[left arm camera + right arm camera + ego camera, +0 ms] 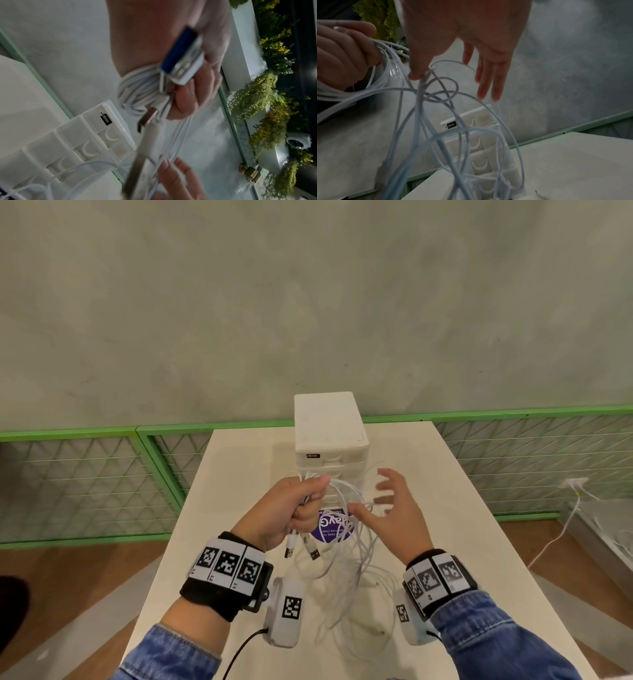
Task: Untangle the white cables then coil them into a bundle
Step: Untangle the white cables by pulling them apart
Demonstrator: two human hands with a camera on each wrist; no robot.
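Observation:
My left hand (306, 501) is raised over the table and grips a gathered bunch of white cables (346, 498). Two USB plugs (290, 550) hang below the fist. In the left wrist view the coiled turns (135, 92) sit in my left hand (187, 98), with a blue-tongued plug (181, 58) sticking out. Loose strands (436, 121) trail down in tangled loops to the table. Beside the bunch my right hand (371, 496) has its fingers spread and straight. Its thumb (417, 73) touches a cable loop, and it grips nothing.
A white mini drawer unit (329, 426) stands on the white table (462, 542) just behind the hands. A purple round sticker (334, 529) lies under the cables. A green mesh fence (85, 436) runs behind the table. Another white cord (561, 529) lies on the floor at the right.

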